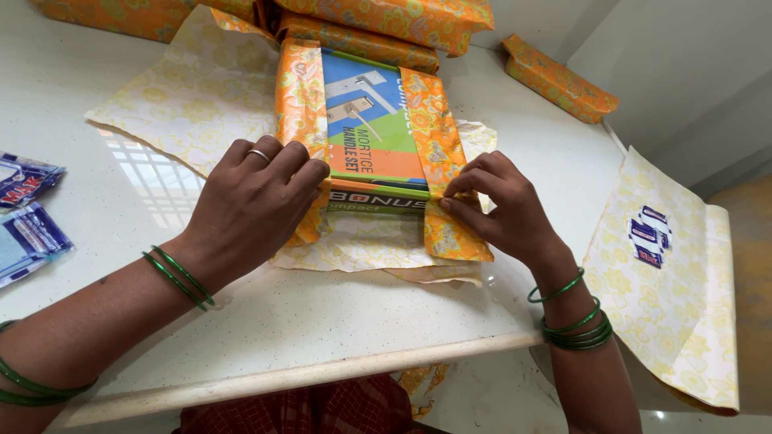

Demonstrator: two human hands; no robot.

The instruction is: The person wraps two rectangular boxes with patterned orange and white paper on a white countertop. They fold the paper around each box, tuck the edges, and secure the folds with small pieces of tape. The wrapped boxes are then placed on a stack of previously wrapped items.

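— Two hands on one box (pixel 371 120), lying flat near the middle of the white table (pixel 265 313), half wrapped in orange flowered paper (pixel 299 96).

— Left hand (pixel 256 201)?

— Spread flat, fingers curled over the near left corner, pressing the left flap down against the box. Not closed round anything, only pushing.

— And the right hand (pixel 500 210)?

— Fingertips pinched on the edge of the right flap (pixel 434 137), at the near right corner, creasing it against the end of the box.

— Still showing in the middle?

— Yes, a blue, green and orange printed face, bare between the two flaps. Loose paper sticking out past the near end, unfolded, resting on the table.

— Could go wrong how?

— Probably a slack wrap: easing either palm would likely let the stiff flaps spring open and leave the gap wider. Pulling the pinched edge too hard could tear the thin paper at the corner. Sliding on the smooth top seems possible too, with the near table edge close by.

— Farther out?

— Pale yellow sheet (pixel 193 88) spread to the far left, partly under the box. Already wrapped orange parcels (pixel 378 20) stacked just beyond, one more small parcel (pixel 559 78) apart at the far right. Another pale sheet (pixel 679 281) hanging off the right edge. Blue packets (pixel 28 217) at the left edge. Green bangles (pixel 575 325) on both wrists, ring on the left hand.
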